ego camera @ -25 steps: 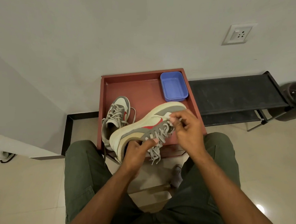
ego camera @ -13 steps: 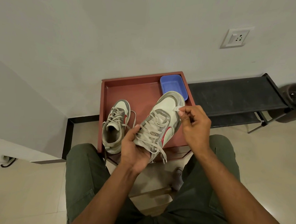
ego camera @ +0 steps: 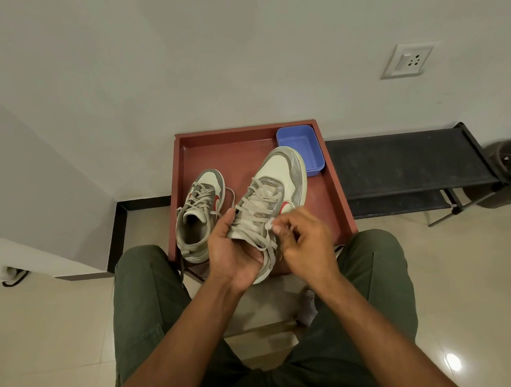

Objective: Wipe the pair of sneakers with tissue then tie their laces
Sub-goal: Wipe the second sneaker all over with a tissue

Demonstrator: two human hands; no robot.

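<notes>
Two sneakers show: the held sneaker (ego camera: 281, 188), cupped at its heel by the left hand (ego camera: 230, 251) with toe pointing away, and the other sneaker (ego camera: 200, 214) just left of that hand on the red tray (ego camera: 221, 150). Right hand (ego camera: 305, 243) pinches a small white tissue (ego camera: 270, 223) against the laces (ego camera: 256, 214).

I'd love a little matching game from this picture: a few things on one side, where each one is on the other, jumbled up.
Things:
1. blue plastic tub
2. held sneaker
3. second sneaker
4. wall socket

Places:
A. gripped by the left hand
B. far right corner of the red tray
C. on the wall, upper right
D. resting on the tray's left side

Pairs: 1-B, 2-A, 3-D, 4-C
</notes>
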